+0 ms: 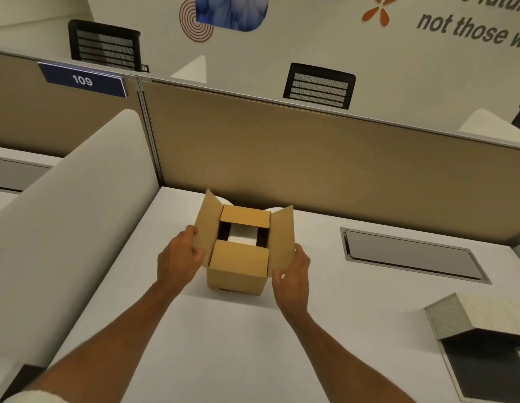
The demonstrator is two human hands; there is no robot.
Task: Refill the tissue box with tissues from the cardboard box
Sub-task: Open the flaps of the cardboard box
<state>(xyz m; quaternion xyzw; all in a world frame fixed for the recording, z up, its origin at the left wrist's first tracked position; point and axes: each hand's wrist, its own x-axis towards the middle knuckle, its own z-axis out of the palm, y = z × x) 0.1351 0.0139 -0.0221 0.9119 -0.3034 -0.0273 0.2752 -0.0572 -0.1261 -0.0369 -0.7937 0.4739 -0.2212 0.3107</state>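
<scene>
So the left hand point(178, 258) has its fingers pinching the left flap of the small brown cardboard box point(238, 269) on the white desk point(223, 344). White tissues point(242, 237) show inside. The right hand point(292, 274) pinches the right flap. The grey patterned tissue box point(479, 315) lies open, well right of it.

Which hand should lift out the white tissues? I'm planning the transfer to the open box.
Right hand, probably: the open grey tissue box lies on its side, while the left hand steadies the brown cardboard box.
</scene>
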